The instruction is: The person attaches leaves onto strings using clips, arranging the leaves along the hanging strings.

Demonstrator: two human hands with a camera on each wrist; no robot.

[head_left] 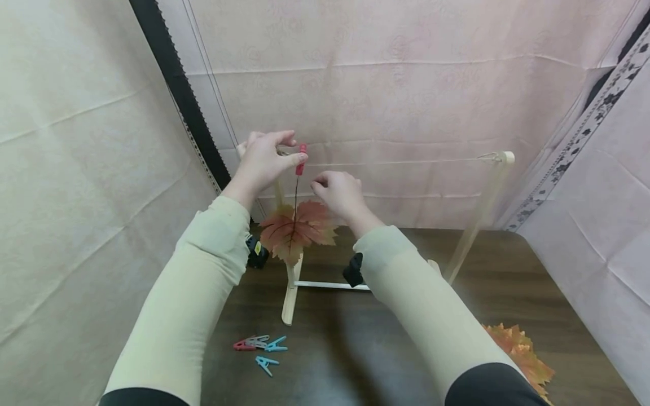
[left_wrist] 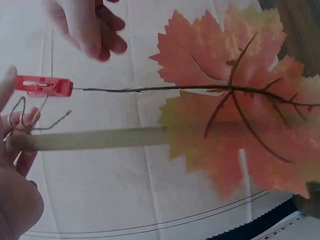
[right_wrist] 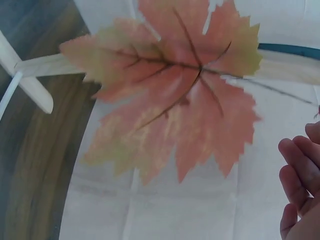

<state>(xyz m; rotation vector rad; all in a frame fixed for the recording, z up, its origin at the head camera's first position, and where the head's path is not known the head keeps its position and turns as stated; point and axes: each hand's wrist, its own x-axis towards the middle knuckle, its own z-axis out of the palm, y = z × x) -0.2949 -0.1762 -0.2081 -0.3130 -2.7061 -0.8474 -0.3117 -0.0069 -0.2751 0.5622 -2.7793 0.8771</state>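
Observation:
A red clothespin sits across the thin string, and the dark stem of an orange-red maple leaf runs down from its lower end. My left hand is at the clothespin, thumb tip against its upper end and the other fingers spread apart beside it. To the right of the stem, my right hand hovers just under the string, fingers loosely curled and holding nothing. The leaf hangs flat below both hands and fills much of each wrist view.
The string ends at a wooden post on the right; a white bar joins the stand's feet. Several clothespins lie on the dark table, among them a blue one. More orange leaves lie at front right, partly behind my right arm.

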